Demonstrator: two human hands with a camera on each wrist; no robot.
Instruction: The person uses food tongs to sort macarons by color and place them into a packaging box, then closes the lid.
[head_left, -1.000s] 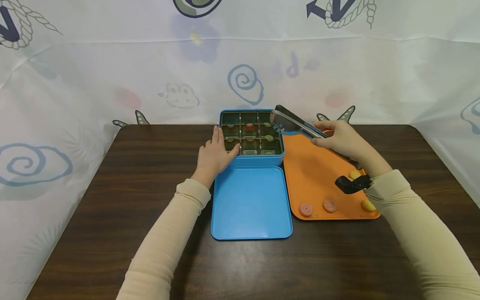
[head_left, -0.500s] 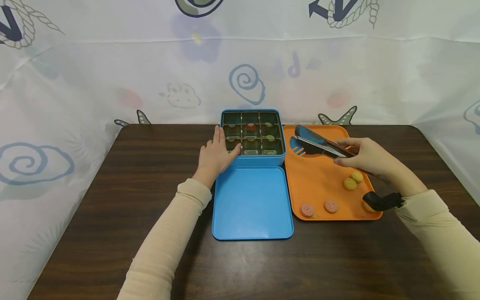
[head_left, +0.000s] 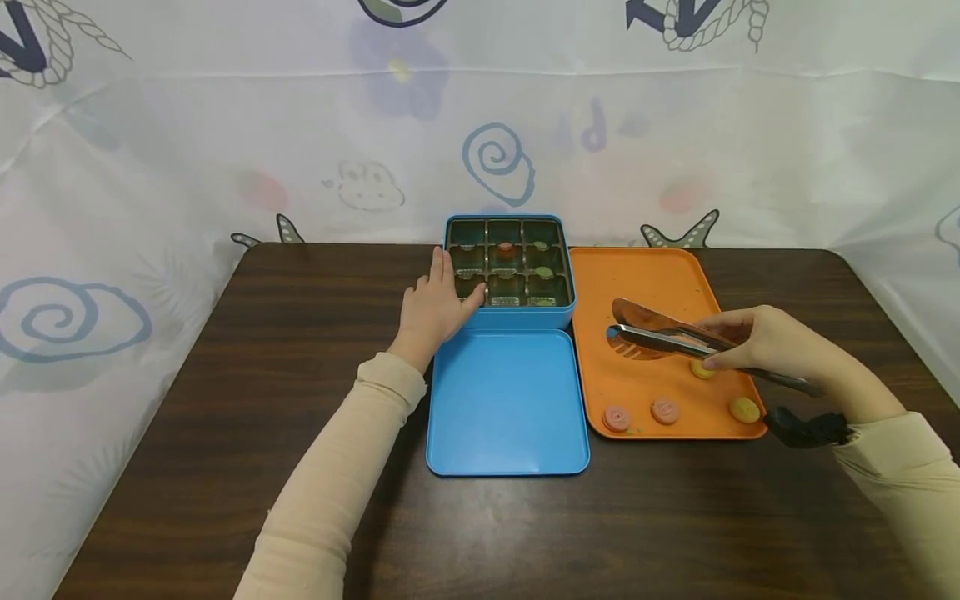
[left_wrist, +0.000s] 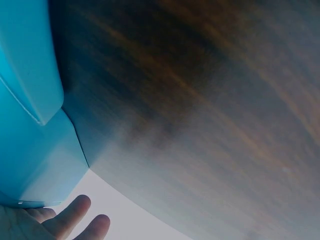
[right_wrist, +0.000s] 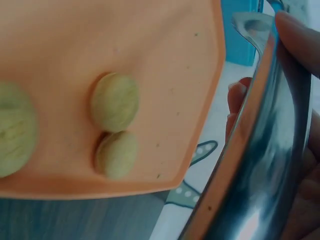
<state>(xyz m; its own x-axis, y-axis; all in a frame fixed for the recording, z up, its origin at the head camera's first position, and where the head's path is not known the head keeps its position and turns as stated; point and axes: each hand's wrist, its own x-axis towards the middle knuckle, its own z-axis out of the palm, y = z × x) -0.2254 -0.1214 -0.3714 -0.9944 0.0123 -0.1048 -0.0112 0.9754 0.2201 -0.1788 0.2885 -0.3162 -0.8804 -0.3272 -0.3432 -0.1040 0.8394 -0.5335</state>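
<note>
My right hand (head_left: 783, 350) grips a pair of metal serving tongs (head_left: 667, 340) over the orange tray (head_left: 637, 275). Their ends stand slightly apart, with no food visible between them. Under the tongs lies a yellow macaron-like round (head_left: 702, 369), partly covered; the right wrist view shows two such rounds side by side, one a yellow round (right_wrist: 115, 102). My left hand (head_left: 430, 312) rests on the left rim of a blue box (head_left: 517, 317), fingers extended and thumb over the front corner. Inside the box's divided compartments are a reddish piece (head_left: 506, 249) and several green pieces (head_left: 543, 272).
A flat blue lid (head_left: 510, 400) lies in front of the box. Near the tray's front edge sit a pink round (head_left: 617, 418), another pink round (head_left: 664, 411) and a yellow round (head_left: 745, 409). Behind the dark wooden table (head_left: 300, 333) hangs a patterned white cloth (head_left: 315, 125).
My right hand has carried the tongs from the box's right edge back toward me and rightward, over the orange tray. The left hand has stayed on the box.
</note>
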